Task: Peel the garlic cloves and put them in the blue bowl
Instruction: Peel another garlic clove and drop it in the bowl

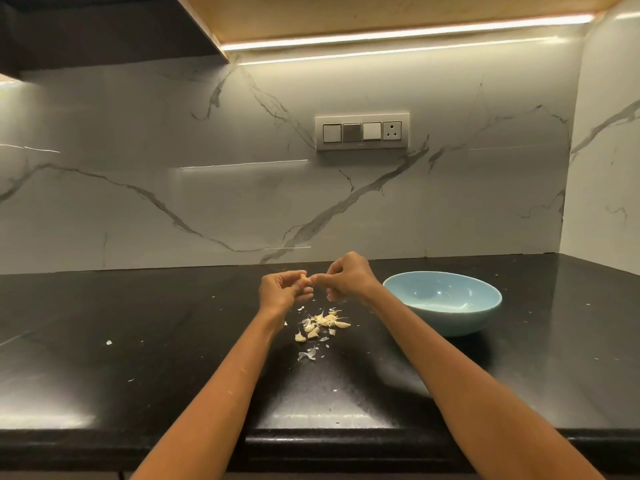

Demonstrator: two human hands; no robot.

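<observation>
A garlic clove [306, 279] is pinched between both hands above the black counter [138, 341]. The left hand [282, 291] curls its fingers round it; the right hand [348, 277] nips its end with thumb and forefinger. More cloves and skins [322, 325] lie just below, and the blue bowl [443, 301] sits beside the right wrist.

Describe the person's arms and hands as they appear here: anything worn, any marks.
Both forearms are bare up to the bottom edge of the picture: no sleeves show. The left hand and right hand wear no gloves, and no watch, bracelet or ring can be made out. A few small pale flecks dot the left forearm. The fingers are too small for nail detail.
</observation>
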